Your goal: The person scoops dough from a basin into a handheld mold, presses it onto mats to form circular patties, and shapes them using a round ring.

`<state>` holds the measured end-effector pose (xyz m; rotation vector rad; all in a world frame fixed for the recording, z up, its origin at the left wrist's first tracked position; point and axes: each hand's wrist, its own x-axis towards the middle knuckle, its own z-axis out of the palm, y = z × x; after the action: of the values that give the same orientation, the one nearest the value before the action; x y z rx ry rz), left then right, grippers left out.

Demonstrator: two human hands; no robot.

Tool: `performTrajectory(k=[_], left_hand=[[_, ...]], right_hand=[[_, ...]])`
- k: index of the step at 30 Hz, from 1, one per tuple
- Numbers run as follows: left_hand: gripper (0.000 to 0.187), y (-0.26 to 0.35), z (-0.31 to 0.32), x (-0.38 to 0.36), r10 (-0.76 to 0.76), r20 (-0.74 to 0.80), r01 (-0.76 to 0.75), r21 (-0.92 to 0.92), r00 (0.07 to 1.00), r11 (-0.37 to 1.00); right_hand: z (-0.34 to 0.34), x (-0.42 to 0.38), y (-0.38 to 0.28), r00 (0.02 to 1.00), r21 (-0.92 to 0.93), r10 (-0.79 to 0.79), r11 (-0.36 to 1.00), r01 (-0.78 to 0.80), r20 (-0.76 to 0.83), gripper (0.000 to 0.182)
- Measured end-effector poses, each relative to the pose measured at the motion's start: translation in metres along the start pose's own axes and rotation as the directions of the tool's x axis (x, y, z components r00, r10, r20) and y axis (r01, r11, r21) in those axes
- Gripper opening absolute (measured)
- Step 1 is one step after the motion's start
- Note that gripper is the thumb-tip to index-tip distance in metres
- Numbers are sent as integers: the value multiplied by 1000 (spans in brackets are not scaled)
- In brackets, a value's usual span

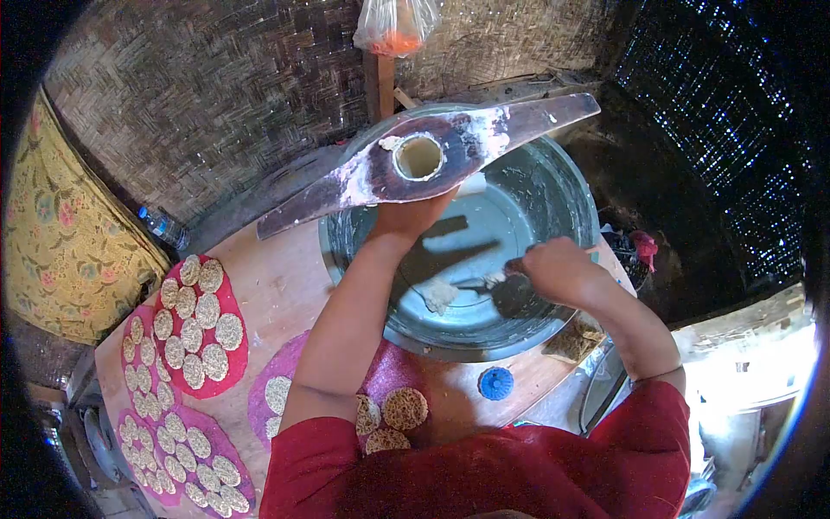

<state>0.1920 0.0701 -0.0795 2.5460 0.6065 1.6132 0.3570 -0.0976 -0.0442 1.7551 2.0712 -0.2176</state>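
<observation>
My left hand is wrapped under a long two-handled wooden tool, smeared with pale dough, with a round hole in its middle. A short white part shows beneath it; the fingers are mostly hidden. The tool is held above a large grey-green basin. Inside the basin, my right hand is closed on the dark handle of a utensil, probably a spoon, with pale dough at its tip. A lump of dough lies on the basin's floor to the left of that tip.
Round speckled discs lie on pink and red sheets across the wooden table. A blue fluted lid sits before the basin. Behind are a plastic bottle, a hanging plastic bag and woven walls.
</observation>
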Motion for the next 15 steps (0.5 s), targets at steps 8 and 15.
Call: performTrajectory(k=[8,15], left_hand=[[37,-1,2,1,24,-17,-24,-12,1000,1000],[37,2,-2,2,-54,29,55,-33,998,998]], right_hand=[[-7,8,-24,981,63,-175,982,180,-83,29],[-23,-3,-19,996,-10,-70,998,69,-47,40]])
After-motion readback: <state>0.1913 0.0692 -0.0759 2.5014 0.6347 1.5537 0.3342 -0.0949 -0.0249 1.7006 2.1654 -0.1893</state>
